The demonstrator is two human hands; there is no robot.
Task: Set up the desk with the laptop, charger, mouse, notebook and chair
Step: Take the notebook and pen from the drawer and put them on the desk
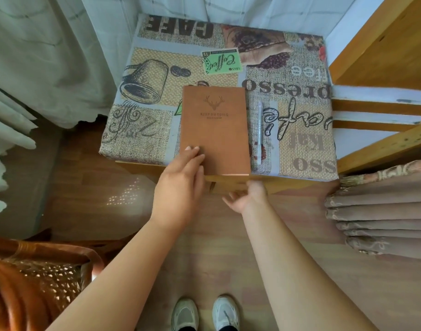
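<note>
A brown notebook [215, 130] with a stag's head stamped on its cover lies on the chair's printed coffee-motif cushion [156, 99], its near edge sticking out over the cushion's front. My left hand [180, 187] rests with flat fingers on the notebook's near left corner. My right hand [246, 197] is just below the notebook's near right edge, palm turned up and thumb spread; its fingertips are hidden against the wooden seat front. A clear pen [259, 132] lies on the cushion to the right of the notebook, parallel to it.
The chair's wooden slatted back [376, 108] rises at the right. Pale curtains [37, 56] hang at the left and behind, and brown folded drapes [381, 216] hang at the right. A wicker chair [37, 271] stands at the lower left. Wooden floor lies below, with my shoes [204, 314] on it.
</note>
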